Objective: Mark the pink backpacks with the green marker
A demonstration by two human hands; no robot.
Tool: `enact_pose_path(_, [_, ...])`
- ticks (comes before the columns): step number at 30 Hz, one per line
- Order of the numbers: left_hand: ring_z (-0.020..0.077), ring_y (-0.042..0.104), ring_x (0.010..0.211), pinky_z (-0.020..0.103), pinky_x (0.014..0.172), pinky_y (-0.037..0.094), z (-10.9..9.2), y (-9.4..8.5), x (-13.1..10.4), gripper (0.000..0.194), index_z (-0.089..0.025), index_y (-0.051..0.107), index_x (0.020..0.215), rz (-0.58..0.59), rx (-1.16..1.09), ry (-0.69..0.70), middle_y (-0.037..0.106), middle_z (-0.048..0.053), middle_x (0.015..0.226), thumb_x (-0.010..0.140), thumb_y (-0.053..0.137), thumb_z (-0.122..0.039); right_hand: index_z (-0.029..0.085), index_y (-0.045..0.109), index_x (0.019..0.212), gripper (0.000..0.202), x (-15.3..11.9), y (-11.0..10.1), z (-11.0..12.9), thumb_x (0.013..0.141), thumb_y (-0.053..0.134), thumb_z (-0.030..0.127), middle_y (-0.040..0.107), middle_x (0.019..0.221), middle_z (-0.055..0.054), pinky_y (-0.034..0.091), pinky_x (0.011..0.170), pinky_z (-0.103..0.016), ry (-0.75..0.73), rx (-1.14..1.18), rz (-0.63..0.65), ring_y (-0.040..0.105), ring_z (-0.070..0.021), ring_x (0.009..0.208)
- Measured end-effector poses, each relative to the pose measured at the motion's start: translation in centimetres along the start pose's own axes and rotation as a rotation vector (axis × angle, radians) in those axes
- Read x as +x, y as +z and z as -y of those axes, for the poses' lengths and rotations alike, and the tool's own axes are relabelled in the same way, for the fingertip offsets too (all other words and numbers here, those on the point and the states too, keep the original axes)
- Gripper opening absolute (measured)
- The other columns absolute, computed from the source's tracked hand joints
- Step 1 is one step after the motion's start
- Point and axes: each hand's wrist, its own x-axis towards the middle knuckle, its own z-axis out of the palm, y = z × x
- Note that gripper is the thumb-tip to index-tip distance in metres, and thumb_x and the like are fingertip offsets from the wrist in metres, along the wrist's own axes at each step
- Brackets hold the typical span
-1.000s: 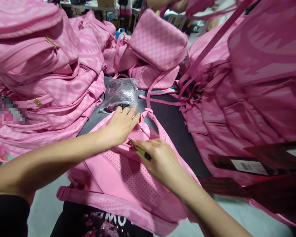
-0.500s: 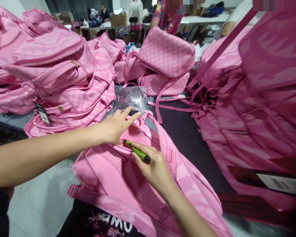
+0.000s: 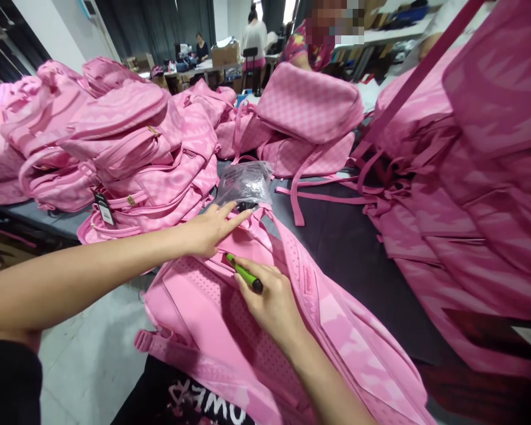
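Observation:
A pink backpack [image 3: 190, 313] lies across my lap and the table edge, its padded, dotted back side up. My left hand [image 3: 207, 231] rests on the top of it with fingers spread. My right hand [image 3: 269, 295] grips a green tool with black ends [image 3: 246, 274], its tip touching the pink fabric just below my left palm. Beyond my left fingertips is a clear plastic bag [image 3: 245, 182] with something dark at its near edge.
Pink backpacks are piled on the left [image 3: 128, 141] and on the right [image 3: 478, 206]. Checkered pink bags [image 3: 310, 103] lie at the back of the dark table [image 3: 349, 254]. Several people are farther back, near other tables.
The view has shifted up and to the left, so the scene sits lower and farther right. The tool's tip stays near my left palm, with my right hand still round it.

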Motion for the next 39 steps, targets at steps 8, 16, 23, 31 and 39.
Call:
enact_pose_path(8, [0.0438, 0.028, 0.143, 0.048, 0.108, 0.036, 0.1, 1.8, 0.6, 0.130, -0.025, -0.017, 0.154, -0.006, 0.069, -0.102, 0.002, 0.028, 0.162, 0.069, 0.082, -0.031, 0.018, 0.071, 0.114, 0.029, 1.1, 1.7, -1.2, 0.086, 0.065, 0.013, 0.076, 0.107, -0.006, 0.055, 0.083, -0.038, 0.045, 0.109, 0.055, 0.072, -0.0232, 0.090])
enact_pose_path(16, [0.0433, 0.019, 0.146, 0.049, 0.111, 0.034, 0.7, 0.4, 1.2, 0.121, -0.031, -0.014, 0.154, 0.157, -0.060, -0.067, -0.002, 0.021, 0.163, 0.071, 0.072, -0.015, 0.018, 0.070, 0.117, 0.030, 0.5, 1.7, -0.9, 0.087, 0.064, 0.015, 0.077, 0.100, -0.007, 0.054, 0.079, -0.039, 0.045, -0.004, 0.012, 0.070, -0.0233, 0.083])
enact_pose_path(23, [0.0434, 0.018, 0.147, 0.049, 0.110, 0.035, 1.3, 1.4, 1.9, 0.125, -0.030, -0.019, 0.153, 0.134, -0.053, -0.039, -0.004, 0.024, 0.163, 0.073, 0.076, -0.025, 0.017, 0.070, 0.117, 0.030, 1.2, 2.0, -1.6, 0.087, 0.064, 0.016, 0.076, 0.103, -0.008, 0.053, 0.081, -0.039, 0.042, 0.028, 0.044, 0.070, -0.0236, 0.084])
enact_pose_path(31, [0.0441, 0.027, 0.143, 0.051, 0.108, 0.037, 0.9, 2.1, 3.1, 0.124, -0.027, -0.017, 0.154, 0.166, 0.029, -0.102, 0.003, 0.026, 0.162, 0.071, 0.076, -0.025, 0.017, 0.071, 0.116, 0.030, 1.7, 2.5, -2.4, 0.087, 0.064, 0.016, 0.077, 0.102, -0.009, 0.053, 0.082, -0.041, 0.092, 0.050, 0.044, 0.070, -0.0246, 0.086])
enact_pose_path(39, [0.0400, 0.015, 0.149, 0.047, 0.112, 0.035, 1.8, 0.9, 3.1, 0.120, -0.035, -0.010, 0.155, 0.268, -0.159, -0.070, -0.002, 0.017, 0.164, 0.069, 0.072, -0.012, 0.016, 0.069, 0.117, 0.030, 0.9, 0.5, -1.9, 0.090, 0.058, 0.015, 0.076, 0.103, -0.008, 0.055, 0.082, -0.038, 0.031, 0.025, 0.065, 0.070, -0.0221, 0.089])
